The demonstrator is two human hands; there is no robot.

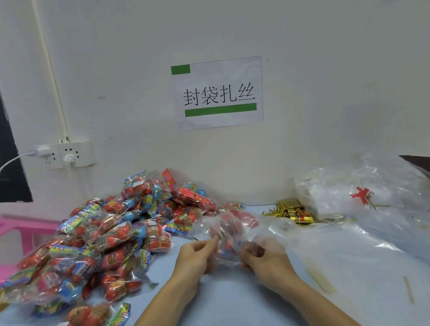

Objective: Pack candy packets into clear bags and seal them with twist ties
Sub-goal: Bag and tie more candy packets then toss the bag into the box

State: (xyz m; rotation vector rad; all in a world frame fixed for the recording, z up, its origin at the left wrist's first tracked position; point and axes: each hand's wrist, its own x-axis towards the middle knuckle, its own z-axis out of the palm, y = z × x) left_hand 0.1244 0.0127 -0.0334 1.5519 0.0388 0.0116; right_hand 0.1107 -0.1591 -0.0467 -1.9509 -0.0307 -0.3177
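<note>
candy packets (108, 233) at left are glossy crinkly plastic, clear bags (375, 191) at right thin shiny film, twist ties (292, 211) metallic gold foil, table (231, 299) smooth matte blue.

A pale blue flat tabletop (231, 299) carries a big heap of red and blue candy packets in clear wrappers (108, 233) on its left. Near the back wall lies a bundle of shiny gold twist ties (292, 212); crumpled clear plastic bags (375, 204) spread over the right side.
</note>
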